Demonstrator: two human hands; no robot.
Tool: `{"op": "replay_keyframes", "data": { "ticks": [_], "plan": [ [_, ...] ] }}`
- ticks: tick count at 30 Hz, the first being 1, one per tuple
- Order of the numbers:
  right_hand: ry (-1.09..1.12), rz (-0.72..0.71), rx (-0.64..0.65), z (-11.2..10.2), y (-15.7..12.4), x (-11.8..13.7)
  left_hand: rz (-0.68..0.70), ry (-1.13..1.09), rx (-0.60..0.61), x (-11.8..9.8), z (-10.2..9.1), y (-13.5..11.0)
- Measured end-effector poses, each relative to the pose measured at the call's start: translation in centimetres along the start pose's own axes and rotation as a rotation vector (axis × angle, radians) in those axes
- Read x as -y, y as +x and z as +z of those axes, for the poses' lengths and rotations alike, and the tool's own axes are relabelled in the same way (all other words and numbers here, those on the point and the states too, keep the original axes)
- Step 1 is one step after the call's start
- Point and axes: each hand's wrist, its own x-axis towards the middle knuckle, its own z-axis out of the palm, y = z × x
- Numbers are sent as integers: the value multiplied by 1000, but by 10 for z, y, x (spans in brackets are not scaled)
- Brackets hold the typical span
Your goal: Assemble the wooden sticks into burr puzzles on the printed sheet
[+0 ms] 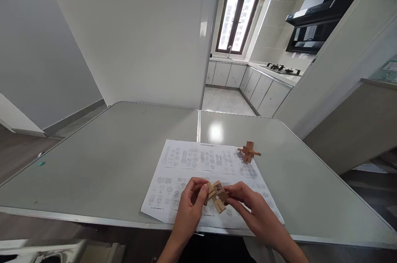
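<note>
Between my hands, over the sheet's near half, is a light wooden interlocking puzzle (218,205) of several blocks. One block shows a black "2" and another a "1". My left hand (194,201) grips its left side, thumb on top and fingers curled behind. From the right, my right hand (246,203) pinches the block marked "2" between thumb and fingers. Beneath both hands lies a large white instruction sheet (167,159) printed with small diagrams. On its upper right corner rests a second, reddish-brown wooden puzzle (249,151), its pieces crossed together.
The grey-white table (102,163) has a metal-trimmed edge and a seam down its far middle. A small green piece (41,163) lies near its left edge. Beyond the table are a white wall and a kitchen with a gas stove (283,69).
</note>
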Motion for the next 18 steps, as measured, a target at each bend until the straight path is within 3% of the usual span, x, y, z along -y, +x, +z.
{"op": "replay_keyframes", "data": {
  "ticks": [12, 18],
  "plan": [
    [-57, -102, -199, 16, -3, -9, -32, -119, 98, 1, -2, 4],
    [-31, 3, -249, 21, -5, -13, -21, -54, 93, 6, 1, 7]
  ]
}}
